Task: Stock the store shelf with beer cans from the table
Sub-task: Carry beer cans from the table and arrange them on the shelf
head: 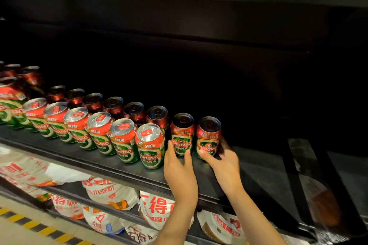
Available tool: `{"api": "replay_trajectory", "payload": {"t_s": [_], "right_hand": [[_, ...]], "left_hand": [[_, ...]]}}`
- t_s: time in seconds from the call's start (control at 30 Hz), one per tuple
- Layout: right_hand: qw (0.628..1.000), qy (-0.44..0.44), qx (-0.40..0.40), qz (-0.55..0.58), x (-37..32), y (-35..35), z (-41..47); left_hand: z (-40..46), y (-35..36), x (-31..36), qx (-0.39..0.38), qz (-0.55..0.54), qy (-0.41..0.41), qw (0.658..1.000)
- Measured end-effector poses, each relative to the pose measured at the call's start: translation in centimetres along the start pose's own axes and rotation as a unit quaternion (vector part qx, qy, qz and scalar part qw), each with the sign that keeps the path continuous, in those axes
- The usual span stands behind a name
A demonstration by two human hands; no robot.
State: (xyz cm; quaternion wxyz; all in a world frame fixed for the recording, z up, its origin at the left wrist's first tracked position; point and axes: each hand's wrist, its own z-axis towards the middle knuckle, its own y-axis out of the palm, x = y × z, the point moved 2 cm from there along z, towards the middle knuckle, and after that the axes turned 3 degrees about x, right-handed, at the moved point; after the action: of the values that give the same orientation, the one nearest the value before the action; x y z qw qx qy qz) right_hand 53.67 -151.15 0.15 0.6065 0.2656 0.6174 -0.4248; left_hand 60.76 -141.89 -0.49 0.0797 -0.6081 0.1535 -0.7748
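Two rows of red and green beer cans stand on the dark store shelf point(258, 175): a front row point(123, 141) and a shadowed back row point(113, 105). They run from the far left to the middle. At the right end of the back row stand two more cans. My left hand point(179, 173) has thumb and fingers around the base of the left beer can point(182, 133). My right hand point(225, 165) wraps the right beer can point(208, 135), thumb in front and fingers behind. Both cans are upright on the shelf. The table is out of view.
To the right of the two held cans the shelf board is bare up to a dark divider point(298, 165). The shelf above hangs low and dark. White and red flour bags point(157, 209) fill the lower shelf. Yellow-black floor tape point(29, 225) runs at bottom left.
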Motion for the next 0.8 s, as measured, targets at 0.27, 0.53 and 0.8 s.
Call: {"api": "replay_trajectory", "payload": {"t_s": [0.27,0.53,0.8], "right_hand": [[0.998,-0.010,-0.010,-0.057,0.7,0.3,0.1],[0.997,-0.031,-0.005,-0.077,0.6,0.3,0.1],[0.997,-0.036,-0.004,-0.065,0.4,0.3,0.2]], "left_hand": [[0.0,-0.1,0.3,0.003,0.025,-0.001,1.000],[-0.2,-0.2,1.2,-0.018,0.064,0.003,0.998],[-1.3,-1.0,0.9,-0.046,0.041,0.013,0.998]]}}
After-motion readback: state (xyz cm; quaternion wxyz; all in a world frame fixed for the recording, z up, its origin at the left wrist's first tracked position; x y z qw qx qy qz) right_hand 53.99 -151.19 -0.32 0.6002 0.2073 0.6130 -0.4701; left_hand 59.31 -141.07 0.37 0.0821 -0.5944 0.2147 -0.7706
